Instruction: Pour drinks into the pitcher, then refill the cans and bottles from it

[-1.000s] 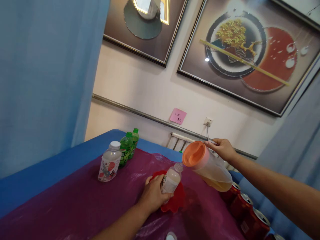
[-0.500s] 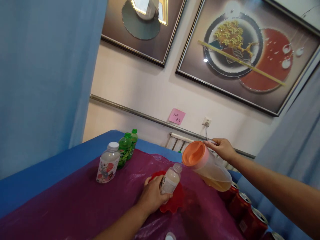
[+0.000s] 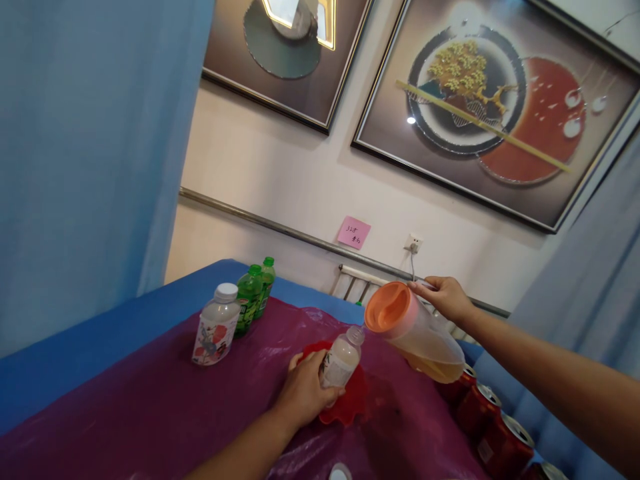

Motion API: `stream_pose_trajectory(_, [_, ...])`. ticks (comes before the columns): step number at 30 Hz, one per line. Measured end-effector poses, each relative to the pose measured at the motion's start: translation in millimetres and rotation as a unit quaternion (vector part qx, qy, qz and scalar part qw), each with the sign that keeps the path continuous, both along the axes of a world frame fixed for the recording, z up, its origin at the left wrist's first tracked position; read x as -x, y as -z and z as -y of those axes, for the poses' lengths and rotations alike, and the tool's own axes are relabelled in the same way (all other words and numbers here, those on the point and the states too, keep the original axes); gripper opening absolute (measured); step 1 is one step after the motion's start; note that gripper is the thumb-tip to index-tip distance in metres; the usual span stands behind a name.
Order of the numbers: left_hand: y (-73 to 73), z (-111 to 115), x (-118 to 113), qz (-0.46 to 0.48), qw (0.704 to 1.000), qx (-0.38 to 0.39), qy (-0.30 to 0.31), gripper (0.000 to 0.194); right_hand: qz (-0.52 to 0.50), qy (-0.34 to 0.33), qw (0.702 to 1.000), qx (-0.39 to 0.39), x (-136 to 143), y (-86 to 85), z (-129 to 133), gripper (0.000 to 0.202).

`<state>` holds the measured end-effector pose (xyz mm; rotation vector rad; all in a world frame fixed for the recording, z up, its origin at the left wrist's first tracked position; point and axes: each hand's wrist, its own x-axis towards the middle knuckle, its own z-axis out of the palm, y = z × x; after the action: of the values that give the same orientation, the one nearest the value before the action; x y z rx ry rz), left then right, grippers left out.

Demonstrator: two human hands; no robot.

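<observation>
My left hand (image 3: 305, 390) is wrapped round a small clear bottle (image 3: 342, 360) with a pale label, uncapped and leaning to the right. Under the bottle lies a red scalloped dish (image 3: 354, 400). With my right hand (image 3: 445, 299) I grip a translucent pitcher (image 3: 433, 347) that has an orange lid (image 3: 389, 307). The pitcher is tipped to the left, its lid close to the bottle's mouth, and some yellowish liquid sits low in its body. Whether liquid is flowing between them I cannot make out. A white cap (image 3: 341, 472) lies at the bottom edge.
A white-capped bottle with a floral label (image 3: 216, 327) stands at left, near two green bottles (image 3: 249, 301). Several red cans (image 3: 506, 445) line the right side. Purple sheeting (image 3: 165, 400) covers the blue table (image 3: 115, 320). Blue curtains (image 3: 95, 147) hang at both sides.
</observation>
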<state>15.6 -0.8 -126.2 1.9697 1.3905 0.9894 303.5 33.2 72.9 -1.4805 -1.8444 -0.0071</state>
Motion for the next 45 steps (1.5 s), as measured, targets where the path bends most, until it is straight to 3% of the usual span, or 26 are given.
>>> stream_pose_trajectory(45, [3.8, -2.7, 0.7, -0.009, 1.0, -0.001, -0.009, 0.065, 0.018, 0.006, 1.0, -0.002, 2.2, -6.7, 3.5, 0.067])
